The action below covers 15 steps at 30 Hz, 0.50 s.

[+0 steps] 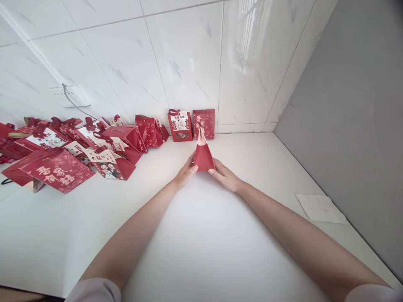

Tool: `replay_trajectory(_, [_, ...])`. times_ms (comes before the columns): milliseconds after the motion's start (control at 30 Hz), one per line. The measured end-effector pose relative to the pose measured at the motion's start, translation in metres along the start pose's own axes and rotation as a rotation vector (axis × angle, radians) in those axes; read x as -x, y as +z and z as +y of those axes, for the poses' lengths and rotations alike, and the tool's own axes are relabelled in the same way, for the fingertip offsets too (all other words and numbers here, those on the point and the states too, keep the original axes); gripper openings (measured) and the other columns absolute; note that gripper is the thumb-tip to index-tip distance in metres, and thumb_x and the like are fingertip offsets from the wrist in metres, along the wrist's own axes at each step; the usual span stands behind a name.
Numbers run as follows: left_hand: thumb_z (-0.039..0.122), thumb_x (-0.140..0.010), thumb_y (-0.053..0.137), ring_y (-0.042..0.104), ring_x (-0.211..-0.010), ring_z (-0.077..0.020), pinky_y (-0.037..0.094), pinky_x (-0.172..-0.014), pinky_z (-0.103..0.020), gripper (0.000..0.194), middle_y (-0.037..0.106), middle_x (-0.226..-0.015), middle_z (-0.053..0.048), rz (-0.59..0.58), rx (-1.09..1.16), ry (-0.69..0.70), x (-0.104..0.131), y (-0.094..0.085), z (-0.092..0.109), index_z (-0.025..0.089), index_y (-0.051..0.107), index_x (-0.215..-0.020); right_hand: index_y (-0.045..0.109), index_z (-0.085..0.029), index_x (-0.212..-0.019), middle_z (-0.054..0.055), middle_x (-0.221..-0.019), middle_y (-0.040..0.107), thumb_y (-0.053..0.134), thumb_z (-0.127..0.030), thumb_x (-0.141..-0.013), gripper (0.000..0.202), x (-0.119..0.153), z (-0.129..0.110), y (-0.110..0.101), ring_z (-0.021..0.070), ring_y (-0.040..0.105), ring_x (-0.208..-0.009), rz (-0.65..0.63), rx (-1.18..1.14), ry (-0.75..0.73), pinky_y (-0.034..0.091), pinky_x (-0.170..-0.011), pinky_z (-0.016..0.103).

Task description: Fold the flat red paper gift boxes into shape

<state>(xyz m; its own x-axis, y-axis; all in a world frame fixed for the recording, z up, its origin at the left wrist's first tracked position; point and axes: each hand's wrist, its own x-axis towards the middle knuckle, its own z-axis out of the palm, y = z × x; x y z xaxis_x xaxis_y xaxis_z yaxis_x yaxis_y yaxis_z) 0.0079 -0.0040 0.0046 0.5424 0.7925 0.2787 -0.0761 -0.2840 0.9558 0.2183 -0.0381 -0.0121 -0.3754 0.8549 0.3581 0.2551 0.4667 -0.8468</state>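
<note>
A red paper gift box (204, 158) with a pointed top and a pale inner face stands in front of me, its narrow side toward me. My left hand (185, 171) grips its left side, the thumb at the lower front corner. On the opposite side, my right hand (225, 174) is closed round the lower right edge, thumb also in front. Most of the fingers are hidden behind the box. Just beyond it, a flat-faced red box with gold characters (208, 121) and a red box with a ribbon and a window (180, 126) stand against the wall.
Several red gift boxes (64, 167) crowd the left of the white table (201, 235). A white tissue (321, 208) lies at the right, near a grey panel (352, 126). A cable (75, 102) hangs from a socket on the tiled wall (185, 54).
</note>
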Motion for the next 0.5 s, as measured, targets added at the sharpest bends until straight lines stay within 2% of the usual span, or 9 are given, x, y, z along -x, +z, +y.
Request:
replay_trajectory(333, [0.057,-0.086,0.059,0.037,-0.140,-0.0335,0.031,-0.115,-0.044,0.074,0.042,-0.151,-0.009,0.012,0.014,-0.021,0.0005,0.0024,0.0036,0.026,0.037,-0.149,0.028,-0.028,-0.153,0.009,-0.154,0.039,0.043,-0.061,-0.094,0.068,0.0001,0.0014,-0.0001,0.0297,0.040,-0.138,0.008,0.011,-0.005,0.034,-0.114,0.050])
replay_trajectory(500, [0.058,-0.086,0.058,0.037,-0.139,-0.0335,0.031,-0.114,-0.045,0.076,0.039,-0.153,-0.009,0.017,-0.013,-0.022,0.0003,0.0009,0.0011,0.027,0.033,-0.150,0.031,-0.028,-0.150,0.008,-0.157,0.034,0.046,-0.059,-0.094,0.066,-0.0001,0.0044,0.0010,0.0294,0.034,-0.143,0.005,0.071,0.000,0.030,-0.117,0.051])
